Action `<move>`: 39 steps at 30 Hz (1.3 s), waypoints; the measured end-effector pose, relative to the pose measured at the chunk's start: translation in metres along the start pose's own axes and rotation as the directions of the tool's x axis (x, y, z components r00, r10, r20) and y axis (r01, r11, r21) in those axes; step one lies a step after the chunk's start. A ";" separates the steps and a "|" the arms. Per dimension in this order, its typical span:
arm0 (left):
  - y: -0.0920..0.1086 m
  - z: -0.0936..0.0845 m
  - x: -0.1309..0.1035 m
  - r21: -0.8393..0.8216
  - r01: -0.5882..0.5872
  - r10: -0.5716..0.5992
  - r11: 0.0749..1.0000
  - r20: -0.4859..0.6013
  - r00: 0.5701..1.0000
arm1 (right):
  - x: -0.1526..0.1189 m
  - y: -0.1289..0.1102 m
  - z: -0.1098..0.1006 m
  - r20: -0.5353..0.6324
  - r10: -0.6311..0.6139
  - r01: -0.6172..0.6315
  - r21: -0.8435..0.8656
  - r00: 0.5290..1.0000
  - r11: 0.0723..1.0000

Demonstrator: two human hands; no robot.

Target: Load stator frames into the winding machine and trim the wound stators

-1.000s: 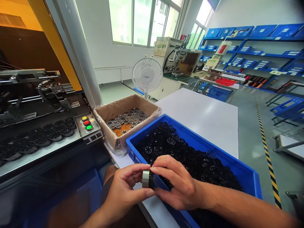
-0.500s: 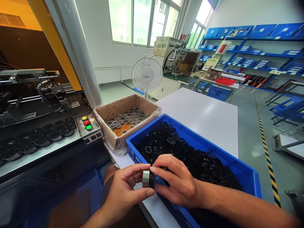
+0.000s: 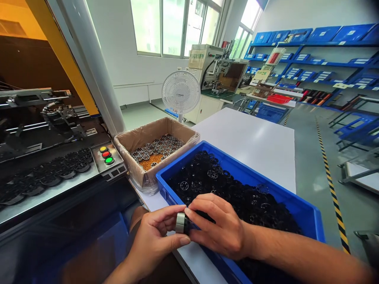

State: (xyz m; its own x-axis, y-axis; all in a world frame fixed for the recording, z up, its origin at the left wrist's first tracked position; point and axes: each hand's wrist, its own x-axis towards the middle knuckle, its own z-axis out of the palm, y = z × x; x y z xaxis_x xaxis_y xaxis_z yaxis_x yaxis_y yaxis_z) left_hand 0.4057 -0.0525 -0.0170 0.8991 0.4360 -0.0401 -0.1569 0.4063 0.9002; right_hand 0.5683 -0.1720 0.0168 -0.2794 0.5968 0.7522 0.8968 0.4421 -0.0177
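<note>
Between my two hands is a silver metal ring point(image 3: 179, 223) with a black plastic piece point(image 3: 186, 225) against its right side. My left hand point(image 3: 155, 234) pinches the ring, thumb below and forefinger on top. From the right, my right hand point(image 3: 220, 225) has its fingers closed on the black piece, which they partly cover. Both hands are over the near left edge of a blue crate point(image 3: 260, 180), which holds a heap of black spoked plastic parts point(image 3: 237, 195). Behind it, a plastic-wrapped cardboard box point(image 3: 140, 177) contains many flat silver spoked discs point(image 3: 162, 148).
To the left stands a machine with a yellow frame, a row of black parts point(image 3: 50, 173) on its ledge and a button panel point(image 3: 106, 156). A white table point(image 3: 248, 134) carries the crate and box. Beyond are a white fan point(image 3: 181, 92) and blue shelves point(image 3: 314, 47).
The whole view has shifted slightly. Both hands keep hold of the ring and black piece, which look a little more tilted than before.
</note>
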 end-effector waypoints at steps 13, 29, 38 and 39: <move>-0.012 0.012 -0.023 0.271 -0.052 0.057 0.961 -0.010 0.998 | -0.006 0.014 0.007 0.116 0.376 -0.388 0.433 0.919 0.814; 0.019 -0.036 0.004 0.561 0.021 0.129 0.827 -0.226 0.966 | -0.034 0.088 0.010 0.555 0.577 -0.624 -0.127 0.599 0.771; 0.005 -0.022 -0.010 0.805 -0.291 0.428 0.517 0.051 0.902 | -0.054 0.088 0.041 0.798 0.440 -0.448 -0.244 0.411 0.860; 0.005 -0.023 -0.011 0.809 -0.306 0.441 0.503 0.064 0.895 | -0.054 0.088 0.041 0.806 0.436 -0.438 -0.250 0.401 0.863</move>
State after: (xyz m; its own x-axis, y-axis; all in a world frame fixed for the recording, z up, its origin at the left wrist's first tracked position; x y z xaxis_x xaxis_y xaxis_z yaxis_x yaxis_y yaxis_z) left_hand 0.3858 -0.0366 -0.0223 0.7615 0.5183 0.3891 -0.0230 -0.5784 0.8154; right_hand 0.6486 -0.1375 -0.0524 0.0030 0.9715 -0.2372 0.9824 -0.0471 -0.1806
